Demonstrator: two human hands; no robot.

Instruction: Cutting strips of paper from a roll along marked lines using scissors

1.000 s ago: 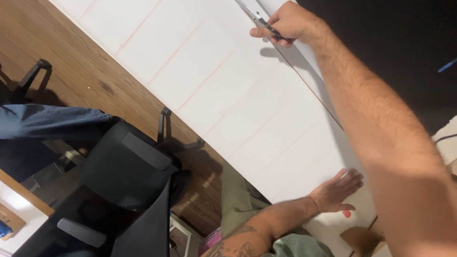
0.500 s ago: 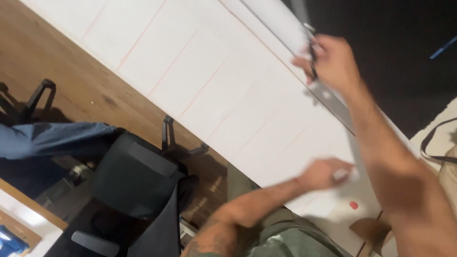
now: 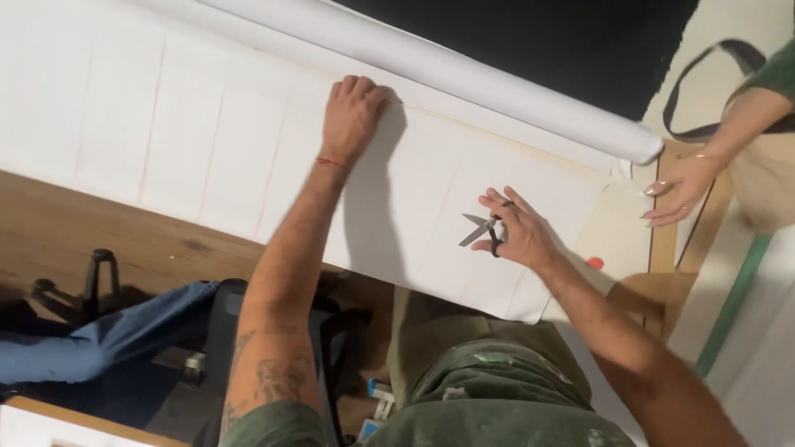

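Observation:
My left hand [image 3: 352, 116] lies flat, palm down, on a large white sheet [image 3: 190, 141] marked with faint red lines, close to the white paper roll [image 3: 431, 62] at the sheet's far edge. My right hand [image 3: 517, 236] rests on the same sheet near its near edge and grips small dark scissors [image 3: 479, 230], blades open and pointing left. My arms and green shirt fill the lower part of the view.
Another person's hand [image 3: 675, 192] rests on the tan board [image 3: 617, 240] past the end of the roll at the right. A black chair [image 3: 215, 348] with blue cloth [image 3: 99, 339] stands on the wooden floor [image 3: 99, 240] below the sheet. A black surface [image 3: 530, 33] lies beyond the roll.
The view has swung round. My right hand has come down from the sheet's far edge to its near part, holding scissors. My left hand has moved up next to the roll. Another person's hand now shows.

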